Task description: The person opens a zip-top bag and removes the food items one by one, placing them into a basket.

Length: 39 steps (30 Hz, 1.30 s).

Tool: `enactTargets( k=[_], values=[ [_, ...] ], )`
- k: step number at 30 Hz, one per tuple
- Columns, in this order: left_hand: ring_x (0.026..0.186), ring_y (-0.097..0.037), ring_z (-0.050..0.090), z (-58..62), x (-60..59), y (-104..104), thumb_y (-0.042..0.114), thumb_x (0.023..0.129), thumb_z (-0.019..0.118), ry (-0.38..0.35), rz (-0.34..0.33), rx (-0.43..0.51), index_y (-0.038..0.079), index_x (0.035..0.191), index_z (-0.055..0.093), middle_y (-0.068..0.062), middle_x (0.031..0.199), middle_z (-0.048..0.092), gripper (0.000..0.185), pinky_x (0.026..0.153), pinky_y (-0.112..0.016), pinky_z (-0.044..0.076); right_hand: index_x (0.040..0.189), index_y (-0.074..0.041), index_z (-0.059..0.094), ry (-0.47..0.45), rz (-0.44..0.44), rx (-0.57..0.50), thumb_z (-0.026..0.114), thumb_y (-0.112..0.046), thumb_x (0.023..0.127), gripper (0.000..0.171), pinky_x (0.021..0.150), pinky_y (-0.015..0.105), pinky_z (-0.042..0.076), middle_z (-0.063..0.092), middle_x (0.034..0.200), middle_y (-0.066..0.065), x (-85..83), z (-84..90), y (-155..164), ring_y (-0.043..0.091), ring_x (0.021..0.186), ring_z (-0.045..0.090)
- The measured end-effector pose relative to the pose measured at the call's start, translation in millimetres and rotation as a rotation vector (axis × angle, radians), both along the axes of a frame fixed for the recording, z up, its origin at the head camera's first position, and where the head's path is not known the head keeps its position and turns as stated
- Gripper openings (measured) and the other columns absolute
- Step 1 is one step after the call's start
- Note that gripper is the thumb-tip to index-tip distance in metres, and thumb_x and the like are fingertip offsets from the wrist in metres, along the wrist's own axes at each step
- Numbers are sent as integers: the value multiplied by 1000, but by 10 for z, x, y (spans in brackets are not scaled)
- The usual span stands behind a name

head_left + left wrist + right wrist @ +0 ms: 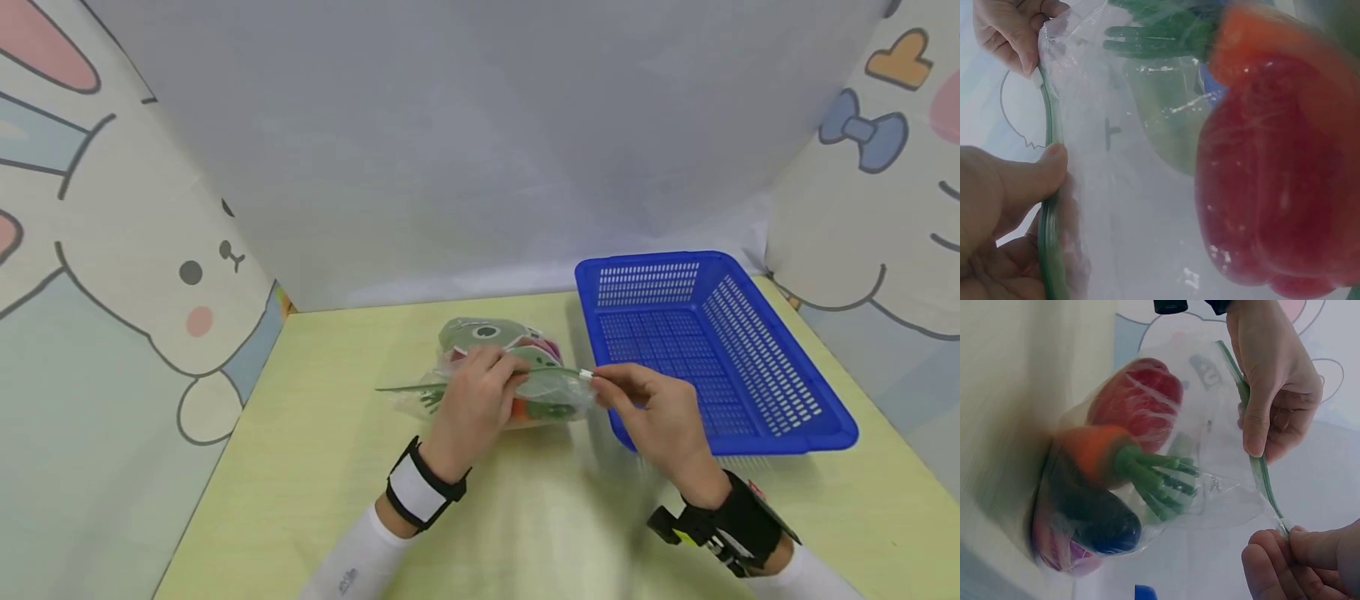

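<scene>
A clear zip bag (1229, 487) with a green zip strip (1050, 119) stands tilted on the table, its strip side up. Inside show a red bell pepper (1266, 175), an orange carrot (1091, 453) with green leaves, and a dark eggplant-like piece (1094, 512). Something pink-purple (1054, 540) lies low in the bag. My left hand (476, 400) pinches the zip strip partway along, thumb on one side. With thumb and fingertips my right hand (663, 417) pinches the strip's right end, right at a white slider (586, 375).
A blue plastic basket (798, 358) with slotted walls stands on the right of the pale yellow table (300, 433), close to my right hand. A green shape with a round eye (486, 332) shows at the bag's far side. Grey-white panels (450, 167) enclose the back.
</scene>
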<state>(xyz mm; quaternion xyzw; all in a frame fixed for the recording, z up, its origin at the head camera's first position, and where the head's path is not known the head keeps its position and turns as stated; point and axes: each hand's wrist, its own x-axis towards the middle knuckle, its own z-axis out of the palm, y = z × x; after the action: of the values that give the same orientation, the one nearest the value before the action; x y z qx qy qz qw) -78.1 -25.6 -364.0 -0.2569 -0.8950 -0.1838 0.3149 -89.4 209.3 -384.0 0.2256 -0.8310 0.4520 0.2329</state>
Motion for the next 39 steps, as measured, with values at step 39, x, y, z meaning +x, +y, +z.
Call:
enactTargets(
  k=[39],
  values=[
    [90,-17,65,55,25,154,19,99,74,-87,-38,-120,10,103,75,-2,96,71,10,76,-25,59,92,-2,79,48,53,-106,78,10,87,13,62,7,54,76,74,6,-61,-63,-49,0,64,66]
  ],
)
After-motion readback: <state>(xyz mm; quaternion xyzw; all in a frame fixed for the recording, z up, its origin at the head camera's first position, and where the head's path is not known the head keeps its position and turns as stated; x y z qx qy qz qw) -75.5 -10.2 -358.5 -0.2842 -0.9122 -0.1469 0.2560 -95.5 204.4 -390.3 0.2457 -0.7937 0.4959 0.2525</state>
